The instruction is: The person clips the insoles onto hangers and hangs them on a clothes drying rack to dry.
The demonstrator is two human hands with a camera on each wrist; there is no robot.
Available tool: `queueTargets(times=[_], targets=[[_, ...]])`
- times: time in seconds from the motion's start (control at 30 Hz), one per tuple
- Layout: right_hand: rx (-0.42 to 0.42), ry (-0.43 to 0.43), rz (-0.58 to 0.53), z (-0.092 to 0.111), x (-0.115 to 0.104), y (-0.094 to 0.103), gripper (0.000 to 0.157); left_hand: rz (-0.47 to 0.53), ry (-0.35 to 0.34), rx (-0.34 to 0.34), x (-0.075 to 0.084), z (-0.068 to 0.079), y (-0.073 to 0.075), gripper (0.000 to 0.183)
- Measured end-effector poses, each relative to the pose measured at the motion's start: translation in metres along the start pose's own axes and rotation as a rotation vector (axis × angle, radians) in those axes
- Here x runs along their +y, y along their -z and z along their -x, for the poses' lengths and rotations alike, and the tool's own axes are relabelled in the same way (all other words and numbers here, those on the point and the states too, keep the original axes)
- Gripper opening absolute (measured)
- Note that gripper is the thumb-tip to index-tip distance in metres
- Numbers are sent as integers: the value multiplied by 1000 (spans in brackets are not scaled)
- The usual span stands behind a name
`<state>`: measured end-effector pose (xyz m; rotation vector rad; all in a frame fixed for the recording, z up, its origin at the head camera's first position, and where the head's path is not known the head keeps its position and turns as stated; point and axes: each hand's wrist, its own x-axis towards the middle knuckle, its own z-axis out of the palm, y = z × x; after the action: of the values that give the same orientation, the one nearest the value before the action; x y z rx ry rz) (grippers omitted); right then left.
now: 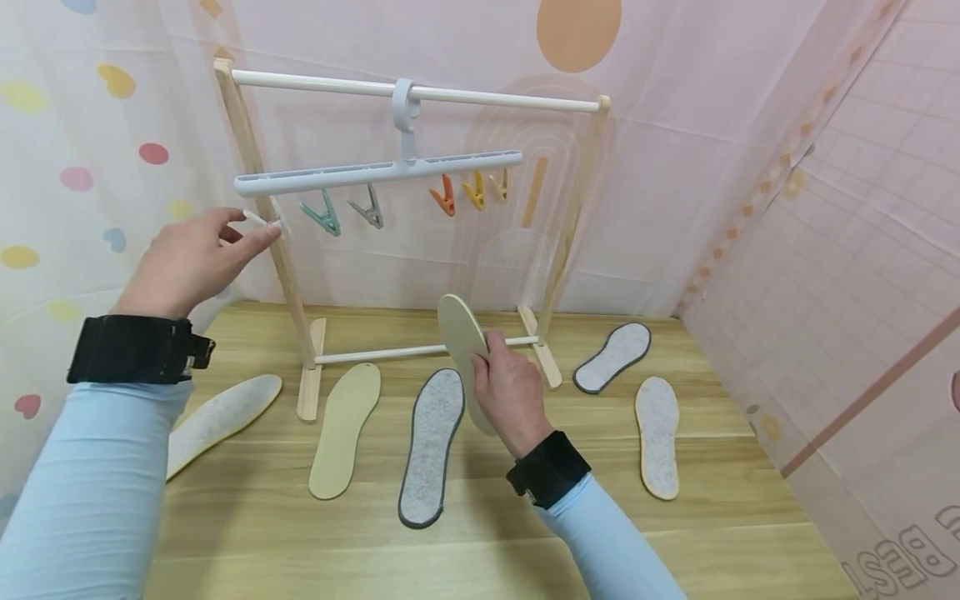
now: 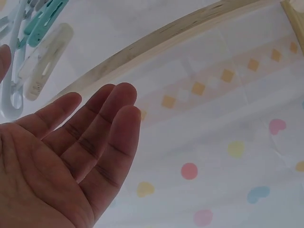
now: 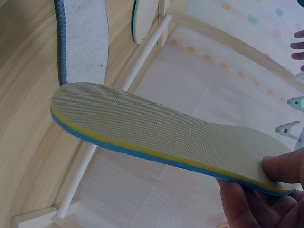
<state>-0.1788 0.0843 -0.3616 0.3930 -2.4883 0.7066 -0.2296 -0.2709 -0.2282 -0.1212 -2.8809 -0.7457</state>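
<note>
My right hand grips a beige insole, thumb on one face and fingers behind. In the right wrist view this insole shows a woven top and a yellow and blue edge. My left hand is raised at the hanger's left end, beside a white clothespin. Its fingers are loosely extended, and a gap shows between them and the clothespin in the left wrist view. The pale blue clip hanger hooks over the rack's top rod. Green, grey, orange and yellow clothespins hang from it.
On the wooden tabletop lie a grey insole with dark edging, a beige insole and a pale one at left. Two smaller insoles lie at right. The rack's wooden feet stand behind; patterned curtains surround the table.
</note>
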Motion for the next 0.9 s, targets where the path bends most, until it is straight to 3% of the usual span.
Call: queueTargets(times=[0.5, 0.7, 0.9], targets=[[-5, 7, -20, 1, 1, 2, 22, 10, -29, -1, 2, -9, 16, 87], [-12, 0, -18, 2, 2, 2, 22, 42, -54, -20, 3, -11, 15, 83], [-14, -1, -11, 3, 2, 3, 22, 44, -69, 20, 7, -14, 11, 71]])
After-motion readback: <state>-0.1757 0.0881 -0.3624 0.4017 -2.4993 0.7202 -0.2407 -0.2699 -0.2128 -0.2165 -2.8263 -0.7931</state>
